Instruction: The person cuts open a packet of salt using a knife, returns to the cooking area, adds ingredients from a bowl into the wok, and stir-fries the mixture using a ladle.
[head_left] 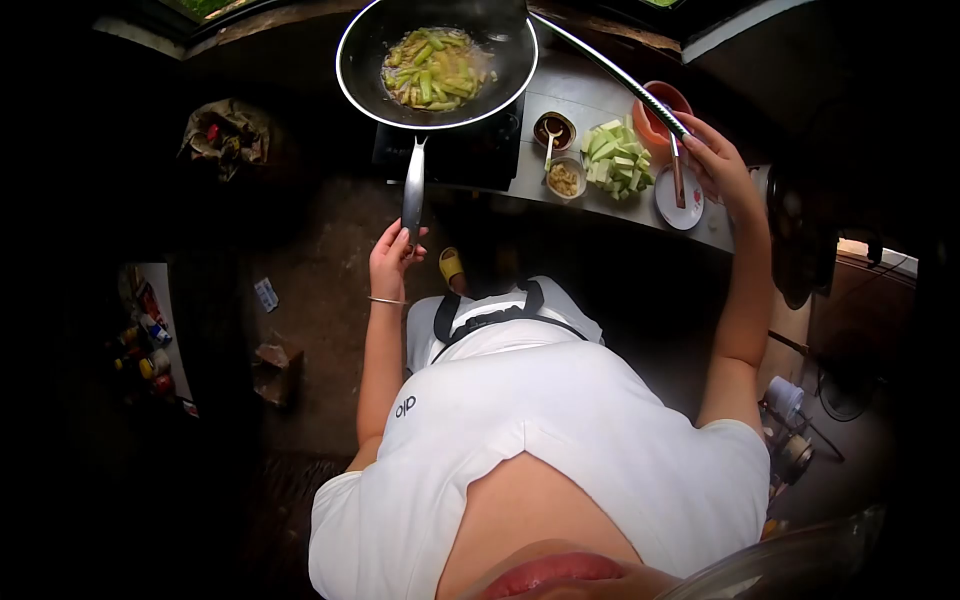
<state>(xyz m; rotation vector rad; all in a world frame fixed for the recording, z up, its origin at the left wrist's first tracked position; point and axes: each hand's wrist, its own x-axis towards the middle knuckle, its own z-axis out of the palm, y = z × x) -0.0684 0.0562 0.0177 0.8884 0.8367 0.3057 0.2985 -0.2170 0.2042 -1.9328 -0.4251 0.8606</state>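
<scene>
The pan (363,72) is over the hob (455,155), its handle (413,190), gripped by the left hand (394,256), jutting past the counter's (550,92) front edge. The right hand (719,166) grasps a long utensil (625,78); the plate (666,203) lies near that edge.

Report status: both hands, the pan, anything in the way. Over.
Left hand gripping pan handle. Right hand holding long pale-edged item. Green pieces in pan. Item's far end by pan's right rim; contact unclear.
</scene>
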